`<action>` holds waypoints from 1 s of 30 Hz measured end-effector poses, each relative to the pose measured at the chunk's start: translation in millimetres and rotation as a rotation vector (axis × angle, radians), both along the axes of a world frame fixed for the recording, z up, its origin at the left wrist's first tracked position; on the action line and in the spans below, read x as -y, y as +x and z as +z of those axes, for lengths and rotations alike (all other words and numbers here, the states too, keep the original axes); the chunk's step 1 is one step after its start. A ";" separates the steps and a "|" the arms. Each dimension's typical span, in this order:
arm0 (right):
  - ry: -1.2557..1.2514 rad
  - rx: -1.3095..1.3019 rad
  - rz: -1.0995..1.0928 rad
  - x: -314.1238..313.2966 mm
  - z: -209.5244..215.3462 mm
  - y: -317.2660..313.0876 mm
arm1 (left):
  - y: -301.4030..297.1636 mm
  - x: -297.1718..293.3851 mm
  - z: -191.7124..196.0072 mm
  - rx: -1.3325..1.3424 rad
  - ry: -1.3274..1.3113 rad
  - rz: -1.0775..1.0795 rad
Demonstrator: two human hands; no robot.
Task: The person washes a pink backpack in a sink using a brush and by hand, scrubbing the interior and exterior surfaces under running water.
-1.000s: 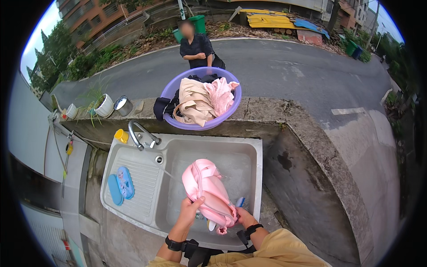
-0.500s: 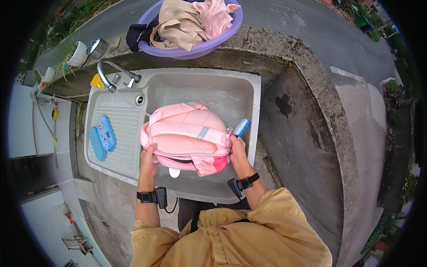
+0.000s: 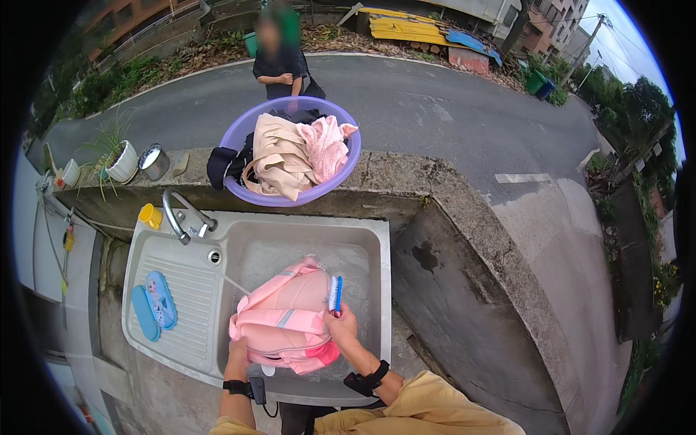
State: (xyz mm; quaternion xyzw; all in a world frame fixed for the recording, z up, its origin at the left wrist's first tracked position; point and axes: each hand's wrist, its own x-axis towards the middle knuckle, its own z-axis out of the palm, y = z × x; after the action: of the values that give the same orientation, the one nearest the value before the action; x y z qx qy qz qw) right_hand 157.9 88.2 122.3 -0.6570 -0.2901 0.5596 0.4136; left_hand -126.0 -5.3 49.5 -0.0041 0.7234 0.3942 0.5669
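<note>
A pink backpack (image 3: 286, 319) with grey reflective strips lies strap side up in the grey sink basin (image 3: 362, 250). My left hand (image 3: 238, 351) is closed on its near left edge. In my right hand (image 3: 343, 324), at the bag's right side, is a scrubbing brush (image 3: 335, 293) with a blue back and white bristles pointing left. The bristle end stands up above my fist, and its handle is hidden in my fingers. On the ribbed drainboard (image 3: 192, 290) to the left lies an opened blue pencil case (image 3: 161, 299) with a cartoon picture.
A chrome faucet (image 3: 171, 214) and a yellow cup (image 3: 150, 216) stand at the sink's back left. On the concrete ledge (image 3: 406, 172) rest a purple basin (image 3: 348, 168) of clothes, a metal can (image 3: 154, 162) and potted plants (image 3: 122, 161). Beyond it, a person (image 3: 279, 69) stands on the road.
My view has tilted up, bringing the road and a person into sight. My right hand has moved left over the bag's edge with the brush, which now points more upright. My left hand keeps its hold.
</note>
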 end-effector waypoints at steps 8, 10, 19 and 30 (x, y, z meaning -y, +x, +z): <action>0.066 0.310 0.179 7.0 61.0 7.7 | 55.5 -17.4 27.6 -0.302 0.037 -0.320; 0.227 0.405 0.219 8.9 53.9 6.3 | 68.8 -21.3 48.3 -0.374 0.217 -0.392; 0.668 0.469 0.467 32.4 71.3 8.1 | 124.2 -97.8 136.1 -0.099 0.186 -0.724; 0.933 0.404 0.773 46.9 72.1 10.5 | 113.2 -111.6 162.7 -0.468 -0.189 -1.048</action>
State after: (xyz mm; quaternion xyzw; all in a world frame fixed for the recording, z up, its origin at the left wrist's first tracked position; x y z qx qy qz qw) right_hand 168.4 41.3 194.4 -0.3485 -0.7915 0.3482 0.3617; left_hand -12.8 106.3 212.2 0.3911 0.7670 -0.0146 0.5085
